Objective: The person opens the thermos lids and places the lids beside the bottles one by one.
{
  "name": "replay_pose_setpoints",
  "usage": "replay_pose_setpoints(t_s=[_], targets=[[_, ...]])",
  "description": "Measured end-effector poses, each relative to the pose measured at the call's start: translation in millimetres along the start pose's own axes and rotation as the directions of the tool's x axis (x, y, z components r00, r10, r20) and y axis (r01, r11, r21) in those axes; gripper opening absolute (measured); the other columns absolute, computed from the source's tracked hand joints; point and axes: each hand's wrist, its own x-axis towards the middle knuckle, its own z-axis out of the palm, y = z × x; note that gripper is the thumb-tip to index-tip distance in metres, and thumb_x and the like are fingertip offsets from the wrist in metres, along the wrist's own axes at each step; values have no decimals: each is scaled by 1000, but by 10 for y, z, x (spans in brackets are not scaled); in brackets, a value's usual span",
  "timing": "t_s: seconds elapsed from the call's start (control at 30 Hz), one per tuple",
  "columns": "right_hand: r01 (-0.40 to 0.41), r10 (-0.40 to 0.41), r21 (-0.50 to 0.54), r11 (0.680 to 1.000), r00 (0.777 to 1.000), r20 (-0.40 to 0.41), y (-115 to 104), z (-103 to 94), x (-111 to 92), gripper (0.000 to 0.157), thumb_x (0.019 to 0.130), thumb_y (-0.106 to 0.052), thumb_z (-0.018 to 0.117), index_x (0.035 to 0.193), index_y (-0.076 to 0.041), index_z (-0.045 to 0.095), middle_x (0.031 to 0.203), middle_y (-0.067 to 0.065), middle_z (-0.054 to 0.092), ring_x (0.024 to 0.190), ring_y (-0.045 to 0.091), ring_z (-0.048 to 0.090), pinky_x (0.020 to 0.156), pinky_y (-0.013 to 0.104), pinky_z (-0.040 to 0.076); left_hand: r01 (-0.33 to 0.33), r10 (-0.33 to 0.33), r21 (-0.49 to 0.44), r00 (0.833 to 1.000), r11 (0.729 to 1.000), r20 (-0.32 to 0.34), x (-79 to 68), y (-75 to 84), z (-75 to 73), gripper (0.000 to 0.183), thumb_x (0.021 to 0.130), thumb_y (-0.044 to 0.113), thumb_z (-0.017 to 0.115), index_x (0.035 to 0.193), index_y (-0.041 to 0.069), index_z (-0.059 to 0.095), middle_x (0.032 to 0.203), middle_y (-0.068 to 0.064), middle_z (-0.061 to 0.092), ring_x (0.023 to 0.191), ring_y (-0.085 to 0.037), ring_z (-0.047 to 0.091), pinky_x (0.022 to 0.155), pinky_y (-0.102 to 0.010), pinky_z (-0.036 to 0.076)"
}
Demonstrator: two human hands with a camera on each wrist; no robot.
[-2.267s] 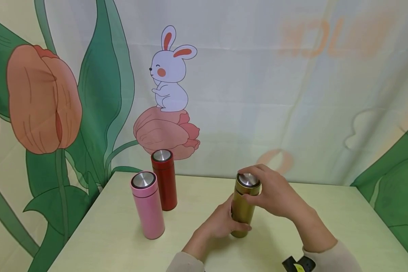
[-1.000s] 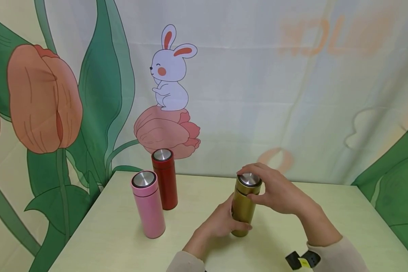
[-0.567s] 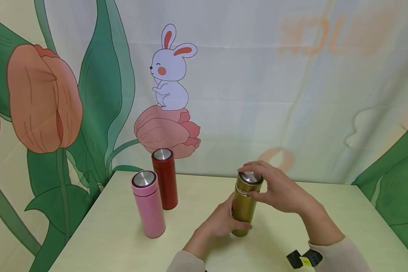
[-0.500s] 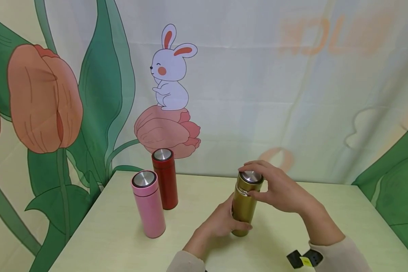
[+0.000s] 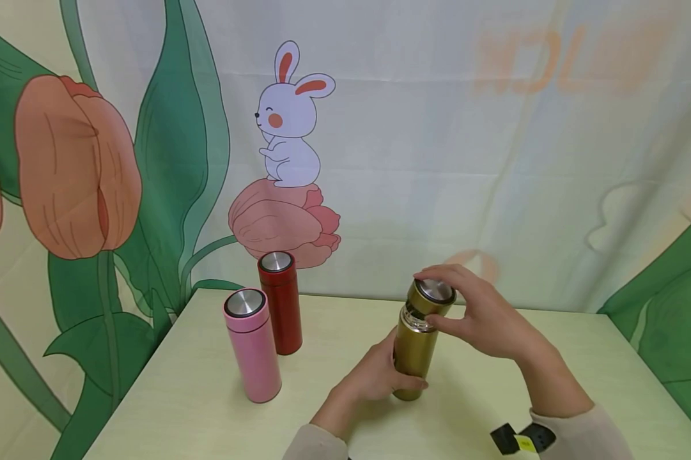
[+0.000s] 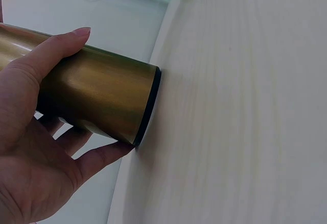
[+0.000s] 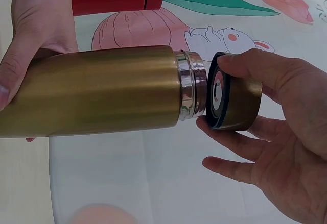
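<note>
**Two-handed uncapping, by the look of it**

Clock read on the head view, 12 at the far side. Gold flask [image 5: 413, 352] at 5 from centre, more or less upright on the table [image 5: 167, 415]. Left hand [image 5: 374, 370] wrapped round its lower body from 8. Right hand [image 5: 486, 316] in from 2, thumb and fingertips pinching the cap [image 7: 241, 105]. Hands apart from each other. Cap sits tipped, toward 1, narrow gap to the bright neck [image 7: 193, 91]; whether the rim brushes anywhere, cannot tell. Pink flask [image 5: 253, 361] at 9 from the gold, red flask [image 5: 284, 316] just short of 10; both capped.

Best practice here: left grip firm and low, base flat. Draw the cap straight along the flask's line before swinging wide, lest the rim snag. Contents unseen; treat as full.
</note>
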Motion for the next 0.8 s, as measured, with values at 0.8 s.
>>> replay_pose_setpoints(t_s=[0.8], targets=[[-164,188,201,966,977,-105,197,3,-311,71,90,-11,82,149,-32,49,131,-7,55,97,16,71,103,20,48,13,-13,-6,1000,1000,-8,-8,10,6,91,73,32,95,146,42,41,131,8,65,120,-13,62,111,-47,46]])
